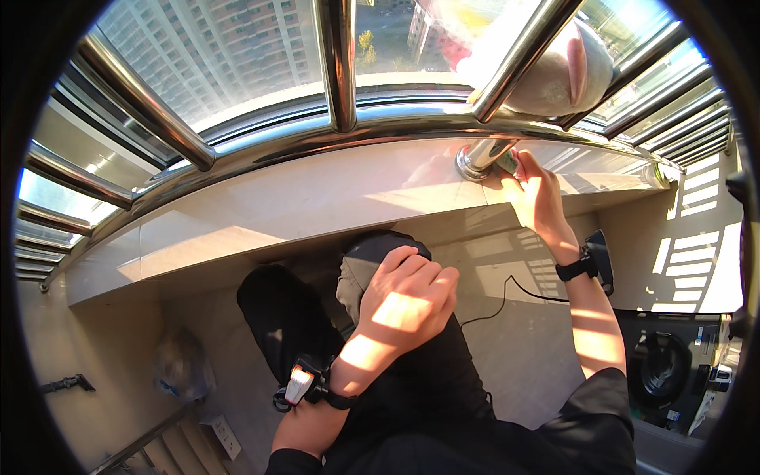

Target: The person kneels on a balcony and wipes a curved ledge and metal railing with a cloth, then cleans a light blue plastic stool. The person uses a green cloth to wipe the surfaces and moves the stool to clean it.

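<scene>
My left hand [409,300] is curled over my raised knee, its back in sunlight; the palm side is hidden, so I cannot tell if it holds anything. Out on the right, my right hand [534,187] grips a small pink and green cloth [510,161] against the base of a metal post [478,159]. That post stands on a pale tiled ledge [285,208] with a round flange at its foot. Curved metal railing bars [339,65] rise in front of the window. Devices are strapped to both wrists.
A white and pink rounded object [555,71], possibly a plush toy, rests behind the bars. A black cable [504,297] runs to the right wrist. A dark front-loading washing machine [662,362] stands at the right. A filled plastic bag [183,365] and a white box [224,436] lie at the lower left.
</scene>
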`<state>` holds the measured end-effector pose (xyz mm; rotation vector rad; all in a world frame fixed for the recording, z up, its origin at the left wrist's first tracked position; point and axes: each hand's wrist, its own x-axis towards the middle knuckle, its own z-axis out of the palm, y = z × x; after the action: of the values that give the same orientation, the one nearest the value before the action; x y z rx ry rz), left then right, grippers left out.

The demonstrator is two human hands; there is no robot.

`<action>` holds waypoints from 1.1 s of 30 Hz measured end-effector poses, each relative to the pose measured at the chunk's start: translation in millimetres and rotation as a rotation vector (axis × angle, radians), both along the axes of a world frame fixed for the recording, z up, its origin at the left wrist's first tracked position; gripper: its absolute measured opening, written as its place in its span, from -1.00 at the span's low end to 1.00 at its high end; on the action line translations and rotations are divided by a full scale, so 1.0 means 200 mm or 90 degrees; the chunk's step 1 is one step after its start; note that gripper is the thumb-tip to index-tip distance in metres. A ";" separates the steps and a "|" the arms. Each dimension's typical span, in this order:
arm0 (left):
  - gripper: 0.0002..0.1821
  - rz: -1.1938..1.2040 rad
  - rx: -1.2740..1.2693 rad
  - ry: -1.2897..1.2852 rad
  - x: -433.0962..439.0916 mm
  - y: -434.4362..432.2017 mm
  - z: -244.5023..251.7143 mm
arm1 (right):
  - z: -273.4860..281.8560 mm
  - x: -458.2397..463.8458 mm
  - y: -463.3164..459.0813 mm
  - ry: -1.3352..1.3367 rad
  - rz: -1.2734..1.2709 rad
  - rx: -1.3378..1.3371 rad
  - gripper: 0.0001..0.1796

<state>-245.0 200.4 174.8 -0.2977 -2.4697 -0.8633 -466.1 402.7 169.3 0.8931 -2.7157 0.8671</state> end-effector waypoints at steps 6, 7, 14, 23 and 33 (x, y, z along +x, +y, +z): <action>-0.94 0.006 0.000 -0.003 0.00 0.00 0.00 | 0.04 -0.04 -0.03 -0.055 -0.123 0.027 -0.77; -0.94 0.007 -0.001 -0.005 0.00 0.01 0.00 | 0.04 -0.06 -0.03 -0.068 -0.169 0.024 -0.75; -0.94 -0.003 0.005 -0.002 -0.01 0.00 0.00 | 0.02 0.03 0.01 0.027 0.004 0.050 -0.78; -0.92 0.002 0.010 -0.003 -0.01 0.01 0.00 | 0.12 0.09 0.01 -0.001 -0.041 0.099 -0.82; -0.92 0.002 0.013 -0.017 -0.01 0.00 0.00 | 0.15 0.15 -0.02 -0.019 0.044 0.108 -0.78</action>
<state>-247.9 200.5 174.7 -0.2772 -2.4840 -0.8956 -436.2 398.7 198.3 1.0187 -2.8335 0.6745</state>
